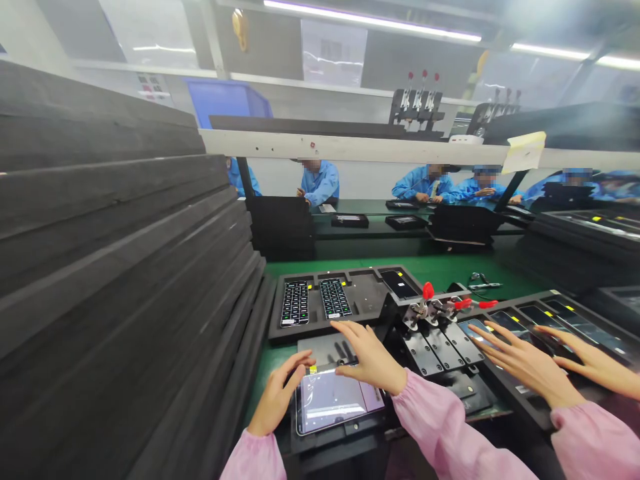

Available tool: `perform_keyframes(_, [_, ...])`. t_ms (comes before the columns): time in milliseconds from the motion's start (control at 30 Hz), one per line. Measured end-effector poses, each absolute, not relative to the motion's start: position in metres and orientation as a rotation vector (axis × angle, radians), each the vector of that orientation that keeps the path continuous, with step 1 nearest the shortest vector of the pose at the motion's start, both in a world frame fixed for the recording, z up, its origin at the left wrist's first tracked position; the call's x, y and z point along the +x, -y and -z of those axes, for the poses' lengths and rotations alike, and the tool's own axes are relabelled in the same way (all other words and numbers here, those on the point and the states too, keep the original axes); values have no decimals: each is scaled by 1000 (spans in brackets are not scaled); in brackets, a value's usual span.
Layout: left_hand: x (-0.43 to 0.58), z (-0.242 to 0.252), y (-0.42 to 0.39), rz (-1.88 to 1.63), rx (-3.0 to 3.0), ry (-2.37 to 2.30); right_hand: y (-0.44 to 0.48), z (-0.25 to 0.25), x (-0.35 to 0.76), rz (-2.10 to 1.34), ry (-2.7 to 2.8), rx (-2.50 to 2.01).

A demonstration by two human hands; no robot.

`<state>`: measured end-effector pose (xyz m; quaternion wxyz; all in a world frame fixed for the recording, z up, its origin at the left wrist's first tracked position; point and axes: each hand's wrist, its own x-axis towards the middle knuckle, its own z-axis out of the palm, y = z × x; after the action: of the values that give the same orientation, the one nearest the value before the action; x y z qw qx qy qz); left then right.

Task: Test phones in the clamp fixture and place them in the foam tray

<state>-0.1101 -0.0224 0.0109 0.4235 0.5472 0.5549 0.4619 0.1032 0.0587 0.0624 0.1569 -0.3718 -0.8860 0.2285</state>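
Observation:
A lit, pale display panel (333, 400) with a yellow tab at its upper left corner lies in a black fixture (350, 427) in front of me. At its upper left corner, my left hand (280, 393) has its fingers curved and apart, close to the yellow tab. My right hand (373, 357) is spread over the panel's upper right side, thumb near the top edge and forefinger pointing forward. I see nothing held in either hand; whether the fingertips touch the panel I cannot tell.
A black tray (365, 300) behind holds several screens. To the right stands a clamp jig (435, 340) with red-tipped levers. A co-worker's hands (530, 363) in pink sleeves reach over another tray (590, 333). Tall stacked black trays (125, 300) wall off the left. People in blue sit across.

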Motion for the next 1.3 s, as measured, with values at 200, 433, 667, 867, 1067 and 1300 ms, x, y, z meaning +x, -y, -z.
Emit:
perform_keyframes(200, [-108, -14, 20, -1092, 1417, -1446, -51, -69, 118, -722, 2249, -967])
perform_keyframes(433, [-109, -14, 20, -1030, 1499, -1500, -43, -52, 127, -764, 2245, -978])
perform_keyframes(667, [-109, -13, 20, -1031, 1527, -1481, -42, -38, 109, -724, 2310, -1055])
perform_keyframes(867, [-107, -16, 20, -1015, 1563, -1491, -44, -42, 123, -691, 2091, -1038])
perform_keyframes(1067, [-105, -18, 19, -1026, 1597, -1499, -44, -36, 127, -723, 2118, -1025])
perform_keyframes(1300, [-101, -20, 19, -1050, 1609, -1517, -41, -40, 140, -749, 2059, -1059])
